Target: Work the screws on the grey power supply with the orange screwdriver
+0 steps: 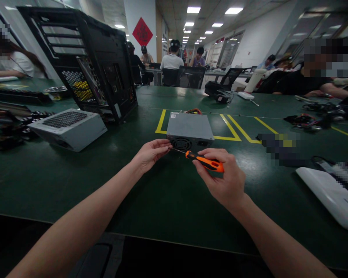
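A grey computer power supply point(190, 125) lies on the green table, its fan grille and socket facing me. My right hand point(224, 177) grips a screwdriver point(205, 161) with an orange and black handle, its thin shaft pointing left. The screwdriver's tip meets the fingertips of my left hand point(153, 154), which are pinched together by the power supply's lower left front corner. Whatever sits between those fingers is too small to make out.
Left of my hands stand a second power supply point(71, 127) and a tall black computer case point(104, 65). Yellow tape point(230, 129) marks the table point(174, 208). On the right lie a white device point(329, 197) and bundled cables point(310, 119). People sit around and beyond the table.
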Available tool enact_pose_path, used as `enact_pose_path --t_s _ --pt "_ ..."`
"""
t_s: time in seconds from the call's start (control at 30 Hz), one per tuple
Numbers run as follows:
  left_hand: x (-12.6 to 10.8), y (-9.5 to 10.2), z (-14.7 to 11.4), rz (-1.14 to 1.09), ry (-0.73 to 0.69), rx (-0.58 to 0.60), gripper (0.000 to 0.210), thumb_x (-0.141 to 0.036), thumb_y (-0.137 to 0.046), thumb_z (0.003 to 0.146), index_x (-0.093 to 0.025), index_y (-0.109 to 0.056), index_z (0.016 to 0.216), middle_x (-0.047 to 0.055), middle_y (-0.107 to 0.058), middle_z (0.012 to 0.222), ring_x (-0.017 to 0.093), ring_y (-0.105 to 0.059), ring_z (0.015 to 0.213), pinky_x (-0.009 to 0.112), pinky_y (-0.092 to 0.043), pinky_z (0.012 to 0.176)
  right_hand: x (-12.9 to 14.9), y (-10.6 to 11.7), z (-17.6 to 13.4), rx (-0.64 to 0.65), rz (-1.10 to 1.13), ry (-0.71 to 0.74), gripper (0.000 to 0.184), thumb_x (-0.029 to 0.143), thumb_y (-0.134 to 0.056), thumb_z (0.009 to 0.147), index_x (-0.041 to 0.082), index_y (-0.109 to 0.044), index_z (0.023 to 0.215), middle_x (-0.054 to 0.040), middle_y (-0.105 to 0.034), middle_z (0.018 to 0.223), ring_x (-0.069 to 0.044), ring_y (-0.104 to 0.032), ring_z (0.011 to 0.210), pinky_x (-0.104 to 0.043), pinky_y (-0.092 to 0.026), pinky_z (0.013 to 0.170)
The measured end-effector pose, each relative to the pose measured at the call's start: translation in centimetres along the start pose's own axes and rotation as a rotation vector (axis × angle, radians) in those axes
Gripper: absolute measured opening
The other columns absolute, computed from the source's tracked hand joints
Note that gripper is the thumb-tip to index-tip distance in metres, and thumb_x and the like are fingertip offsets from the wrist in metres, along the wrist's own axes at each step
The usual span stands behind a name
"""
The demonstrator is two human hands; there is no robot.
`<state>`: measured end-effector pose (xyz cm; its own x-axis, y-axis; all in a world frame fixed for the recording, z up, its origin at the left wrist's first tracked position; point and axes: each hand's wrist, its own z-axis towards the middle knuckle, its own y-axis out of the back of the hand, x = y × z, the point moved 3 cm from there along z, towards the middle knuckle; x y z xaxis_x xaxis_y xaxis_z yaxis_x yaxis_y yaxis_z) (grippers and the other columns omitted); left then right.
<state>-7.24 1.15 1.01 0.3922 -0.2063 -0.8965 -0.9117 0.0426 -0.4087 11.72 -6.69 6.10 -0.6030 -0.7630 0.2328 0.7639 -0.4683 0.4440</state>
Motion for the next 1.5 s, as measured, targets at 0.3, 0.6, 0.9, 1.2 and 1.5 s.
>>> enact_pose_path --t_s 0.3,0.6,0.9,1.2,1.5 --pt "0.1 0.1 0.1 -0.047 0.029 -0.010 0.022 0.003 -0.056 0.073 -0.012 -0.062 0.088 0.004 -0.065 0.081 0.008 -0.062 0.070 0.018 -0.052 0.066 0.1 0.1 0.0 -0.002 0.000 0.009 0.034 0.016 -0.062 0.073 0.024 -0.044 0.100 -0.0021 -0.062 0.087 -0.017 -0.062 0.081 -0.032 -0.051 0.068" --pt "0.2 0.1 0.1 -0.060 0.034 -0.005 0.021 0.001 -0.057 0.073 -0.011 -0.061 0.089 0.004 -0.065 0.080 0.008 -0.061 0.070 0.019 -0.052 0.067 0.2 0.0 0.0 0.007 0.020 -0.003 0.033 0.017 -0.062 0.073 0.024 -0.044 0.100 -0.0020 -0.062 0.087 -0.017 -0.062 0.082 -0.032 -0.051 0.068" --pt "-0.1 0.1 0.1 -0.020 -0.004 -0.019 0.020 0.000 -0.057 0.073 -0.012 -0.061 0.088 0.004 -0.064 0.078 0.007 -0.060 0.068 0.018 -0.048 0.062 0.0 -0.3 -0.3 0.036 0.036 -0.038 0.029 0.022 -0.062 0.074 0.024 -0.045 0.096 -0.0021 -0.062 0.090 -0.017 -0.062 0.082 -0.032 -0.051 0.068" --pt "-1.7 0.7 0.1 0.053 -0.260 -0.108 0.020 -0.004 -0.059 0.071 -0.013 -0.060 0.089 0.001 -0.062 0.080 0.007 -0.059 0.073 0.018 -0.044 0.067 0.1 -1.4 -0.5 0.290 0.071 -0.359 0.018 0.028 -0.060 0.076 0.020 -0.049 0.089 -0.0018 -0.059 0.081 -0.014 -0.060 0.066 -0.028 -0.049 0.057" --pt "-2.1 0.0 -0.5 0.040 -0.344 -0.016 0.022 -0.014 -0.065 0.069 -0.014 -0.061 0.091 0.000 -0.063 0.079 0.007 -0.058 0.073 0.019 -0.043 0.066 -0.4 -4.5 -3.0 0.632 0.632 -0.926 0.016 0.030 -0.053 0.080 0.019 -0.044 0.089 -0.0012 -0.063 0.073 -0.014 -0.062 0.061 -0.029 -0.052 0.053"
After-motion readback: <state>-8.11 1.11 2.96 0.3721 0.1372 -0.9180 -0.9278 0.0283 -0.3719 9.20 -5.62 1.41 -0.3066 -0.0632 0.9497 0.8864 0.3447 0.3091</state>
